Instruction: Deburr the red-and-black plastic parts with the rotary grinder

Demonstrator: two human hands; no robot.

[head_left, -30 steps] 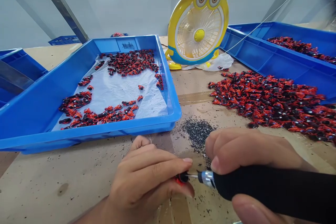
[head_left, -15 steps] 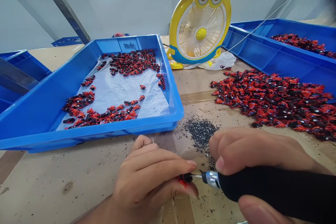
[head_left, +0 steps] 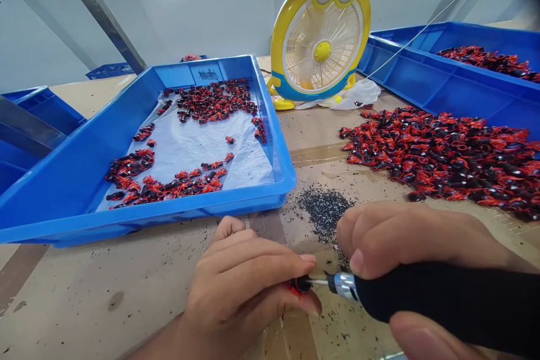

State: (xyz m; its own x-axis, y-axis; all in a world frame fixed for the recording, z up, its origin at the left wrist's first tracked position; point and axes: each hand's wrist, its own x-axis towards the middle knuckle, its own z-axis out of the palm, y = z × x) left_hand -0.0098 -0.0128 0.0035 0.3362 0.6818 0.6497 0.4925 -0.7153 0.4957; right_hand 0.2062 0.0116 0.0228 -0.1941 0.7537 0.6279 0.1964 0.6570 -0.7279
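Observation:
My left hand (head_left: 244, 284) pinches a small black-and-red part (head_left: 302, 283) between thumb and fingers, low in the middle of the view. My right hand (head_left: 405, 236) is wrapped around a thick black handheld rotary tool (head_left: 455, 304) with a silver collar. Its thin metal bit (head_left: 319, 281) points left and meets the black end of the part; how deep it reaches is hidden. Most of the part is covered by my left fingers. Just beyond the bit lies a heap of black and white shavings (head_left: 324, 208).
On the left stands a blue tray (head_left: 185, 208) lined with white sheet, with several black-and-red parts inside. A large pile of such parts (head_left: 447, 152) lies at the right, before another blue bin (head_left: 459, 79). A yellow fan (head_left: 323, 50) stands at the back.
Both hands, the part and the tool keep nearly the same pose. The view has shifted slightly, and the bit stays against the part.

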